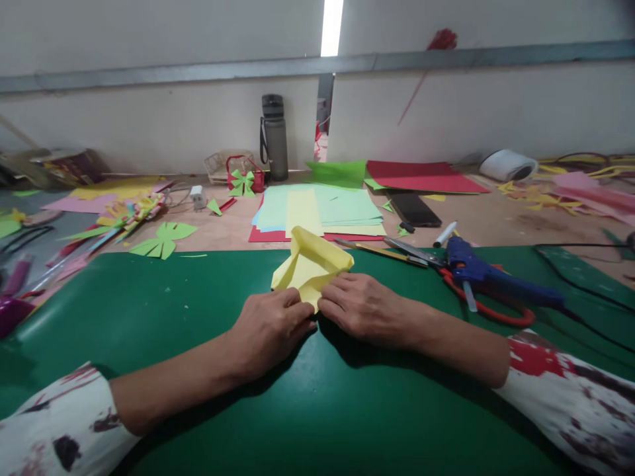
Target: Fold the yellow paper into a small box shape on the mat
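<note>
A folded piece of yellow paper [310,263] lies on the green cutting mat [149,297] in front of me. My left hand [270,327] has its fingers curled and pressed on the paper's near left edge. My right hand [364,307] pinches the near right edge, fingers together. The two hands almost touch at the paper's near corner. The far part of the paper stands up, partly folded over.
Behind the mat lies a stack of coloured paper sheets [322,211]. Scissors with red handles [446,271] and a blue glue gun [491,277] lie at the right. A black phone [414,209], a grey water bottle [274,137] and green paper bows [163,239] are further back.
</note>
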